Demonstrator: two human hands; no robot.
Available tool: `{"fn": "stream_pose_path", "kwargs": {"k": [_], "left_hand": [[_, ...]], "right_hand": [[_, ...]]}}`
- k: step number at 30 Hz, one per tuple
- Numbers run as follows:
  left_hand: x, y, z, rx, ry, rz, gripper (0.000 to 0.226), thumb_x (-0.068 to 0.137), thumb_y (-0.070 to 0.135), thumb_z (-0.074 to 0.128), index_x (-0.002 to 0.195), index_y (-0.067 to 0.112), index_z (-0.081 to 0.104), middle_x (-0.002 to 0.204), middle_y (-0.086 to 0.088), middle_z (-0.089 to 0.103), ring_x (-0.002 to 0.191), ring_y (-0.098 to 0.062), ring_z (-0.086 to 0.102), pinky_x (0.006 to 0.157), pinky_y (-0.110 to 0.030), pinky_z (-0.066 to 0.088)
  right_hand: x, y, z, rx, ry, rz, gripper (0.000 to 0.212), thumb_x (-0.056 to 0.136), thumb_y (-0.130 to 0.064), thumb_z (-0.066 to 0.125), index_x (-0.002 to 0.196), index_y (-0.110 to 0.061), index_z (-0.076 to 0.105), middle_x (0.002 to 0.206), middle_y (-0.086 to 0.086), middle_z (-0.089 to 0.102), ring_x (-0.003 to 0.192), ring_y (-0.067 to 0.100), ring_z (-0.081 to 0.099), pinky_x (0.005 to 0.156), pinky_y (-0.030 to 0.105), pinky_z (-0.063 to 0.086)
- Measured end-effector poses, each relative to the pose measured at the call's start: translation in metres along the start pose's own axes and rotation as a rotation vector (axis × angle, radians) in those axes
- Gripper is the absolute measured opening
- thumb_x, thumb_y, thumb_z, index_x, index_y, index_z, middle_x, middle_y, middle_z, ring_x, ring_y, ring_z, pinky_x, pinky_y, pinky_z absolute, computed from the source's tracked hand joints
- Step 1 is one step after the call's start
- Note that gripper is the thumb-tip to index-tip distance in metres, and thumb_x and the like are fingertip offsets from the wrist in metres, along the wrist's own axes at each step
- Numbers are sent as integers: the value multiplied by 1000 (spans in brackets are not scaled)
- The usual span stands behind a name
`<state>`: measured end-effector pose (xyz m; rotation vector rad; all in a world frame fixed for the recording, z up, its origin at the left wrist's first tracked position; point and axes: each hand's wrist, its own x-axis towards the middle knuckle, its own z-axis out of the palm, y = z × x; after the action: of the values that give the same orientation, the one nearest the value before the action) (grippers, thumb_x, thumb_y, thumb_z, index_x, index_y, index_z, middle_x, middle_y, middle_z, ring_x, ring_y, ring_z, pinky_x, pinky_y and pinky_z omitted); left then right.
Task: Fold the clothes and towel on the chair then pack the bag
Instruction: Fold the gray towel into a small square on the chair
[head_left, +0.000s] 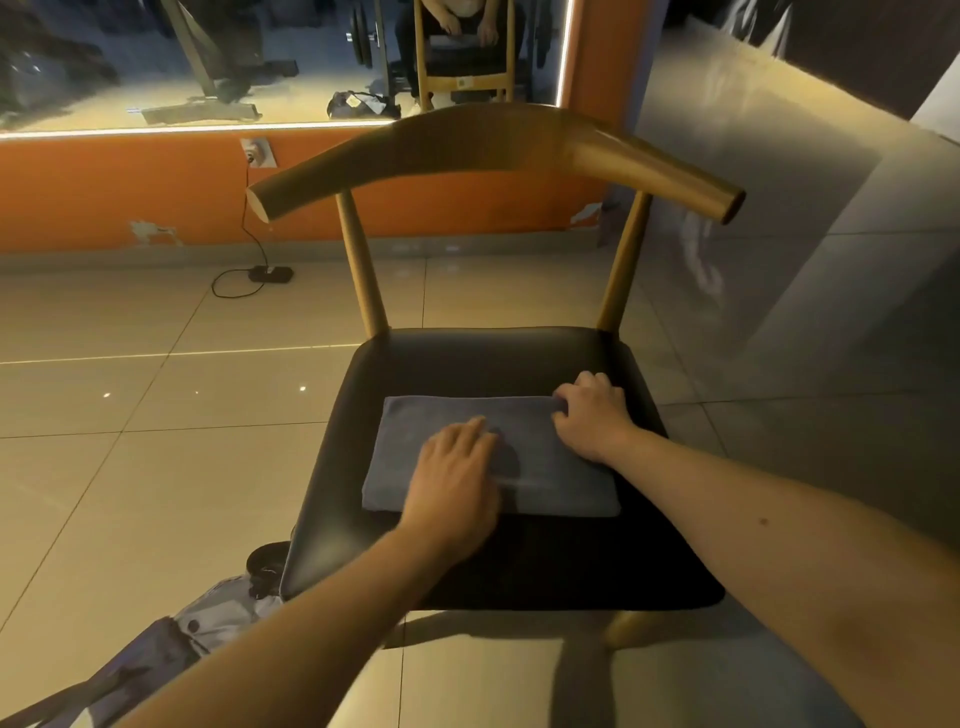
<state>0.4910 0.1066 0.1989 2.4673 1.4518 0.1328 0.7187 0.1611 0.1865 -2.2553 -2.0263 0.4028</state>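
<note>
Lying at lower left: a grey-blue bag (208, 623) slumps on the tiled floor (130, 467), just beside the front left corner of the chair (467, 364).
Floor by the wall: a black power strip (270, 274) with a looped cable, well apart from the chair.
Left hand (457, 478): palm down, fingers straight and together, pressing flat on the left-middle part of the towel (545, 478).
Towel: dark grey, folded into a neat rectangle, lying flat on the middle of the seat with its long side running left to right.
Right hand (592, 415): fingers curled over the towel's far right corner, gripping it there. The two hands are apart.
Chair: black padded seat, wooden legs and a curved wooden backrest, facing an orange wall (104, 197) with a mirror (156, 62) above it.
</note>
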Motion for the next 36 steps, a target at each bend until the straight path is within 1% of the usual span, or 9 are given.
{"fn": "stream_pose_path", "kwargs": {"k": [4, 7, 12, 17, 20, 25, 30, 33, 36], "left_hand": [[-19, 44, 12, -7, 9, 184, 68, 98, 58, 47, 157, 31, 26, 166, 3, 21, 152, -22, 17, 125, -42, 9], [-36, 57, 27, 51, -49, 224, 88, 90, 74, 46, 161, 32, 14, 169, 2, 12, 154, -24, 12, 125, -44, 1], [-58, 58, 53, 205, -103, 215, 112, 87, 71, 59, 161, 29, -14, 171, -1, -10, 158, -27, -9, 124, -56, -12], [-74, 67, 76, 266, -17, 220, 107, 85, 54, 73, 162, 25, 4, 170, -7, 15, 157, -30, 13, 116, -55, -15], [-86, 73, 77, 253, -13, 283, 94, 94, 40, 68, 162, 26, 6, 171, -4, 10, 158, -27, 9, 119, -49, -14], [-112, 75, 68, 107, -61, 313, 73, 101, 57, 43, 162, 34, 11, 171, 4, 13, 158, -18, 7, 118, -40, -18], [-135, 81, 42, -89, -125, 263, 58, 105, 54, 37, 159, 35, 27, 166, 10, 29, 155, -11, 18, 123, -30, -1], [-142, 84, 29, -239, -138, 186, 49, 105, 53, 38, 151, 37, 41, 155, 13, 44, 144, -8, 35, 121, -28, 23], [-146, 84, 26, -359, -148, 96, 41, 105, 53, 41, 144, 40, 49, 146, 14, 52, 133, -5, 45, 115, -29, 39]], "right_hand": [[-17, 13, -11, 110, -58, 18, 17, 94, -30, 58, 108, -21, 64, 112, 1, 45, 104, 19, 47, 87, 34, 46], [-40, 26, -19, 192, -98, 78, 5, 94, -28, 59, 91, -24, 60, 100, -2, 56, 86, 15, 56, 72, 30, 47], [-85, 39, -26, 307, -168, 208, 5, 95, -28, 63, 95, -23, 63, 92, -1, 63, 83, 14, 62, 64, 28, 46], [-138, 45, -24, 539, -263, 350, 15, 94, -24, 68, 105, -16, 62, 100, 5, 65, 87, 20, 68, 65, 30, 59], [-167, 50, -20, 672, -307, 404, 14, 93, -20, 70, 102, -14, 60, 104, 8, 65, 89, 23, 68, 68, 31, 62], [-205, 57, -10, 728, -324, 389, 24, 93, -22, 72, 106, -15, 53, 105, 11, 63, 80, 26, 71, 55, 25, 56], [-230, 65, -2, 785, -273, 366, 22, 104, -16, 51, 125, -14, 52, 98, 14, 63, 69, 31, 68, 50, 35, 57], [-241, 76, 2, 836, -275, 299, 49, 97, 9, 39, 140, -14, 49, 86, 22, 64, 59, 31, 63, 49, 36, 54], [-252, 76, 0, 794, -320, 150, 54, 91, 21, 50, 134, -11, 57, 110, 17, 66, 77, 21, 68, 57, 26, 57]]}}
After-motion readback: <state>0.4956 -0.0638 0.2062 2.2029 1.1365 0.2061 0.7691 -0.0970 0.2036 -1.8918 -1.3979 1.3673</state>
